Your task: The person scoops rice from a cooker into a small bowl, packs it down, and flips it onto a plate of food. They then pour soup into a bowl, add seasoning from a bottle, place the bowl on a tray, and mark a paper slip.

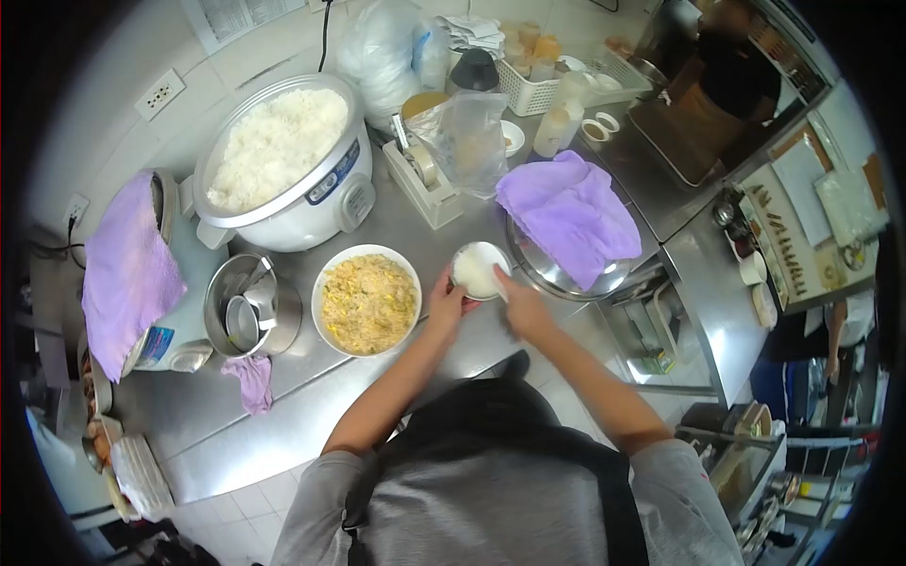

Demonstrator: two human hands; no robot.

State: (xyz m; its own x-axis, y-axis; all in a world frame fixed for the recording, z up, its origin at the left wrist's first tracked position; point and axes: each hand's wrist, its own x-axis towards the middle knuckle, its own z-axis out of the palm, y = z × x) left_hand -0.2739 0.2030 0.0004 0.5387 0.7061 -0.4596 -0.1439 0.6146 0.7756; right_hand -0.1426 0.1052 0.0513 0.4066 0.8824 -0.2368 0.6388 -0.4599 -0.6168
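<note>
Between my hands is a small white bowl point(479, 269) with white rice in it, above the front edge of the steel counter. My left hand point(447, 302) is closed around the bowl's left side. On the right, my right hand point(525, 307) is closed at the bowl's rim on a slim white utensil point(499, 285), whose exact kind is hidden. Left of my hands stands a larger white bowl point(368, 302) full of fried rice with yellow bits. Behind it, a white rice cooker point(316, 203) is open and heaped with cooked rice.
A purple cloth point(571, 212) covers part of a metal lid to the right. A tape dispenser point(425, 184) stands behind the bowls. At left are a steel pot point(247, 307) with ladles and a second cooker point(184, 311) under purple cloth. Another person point(736, 85) stands at back right.
</note>
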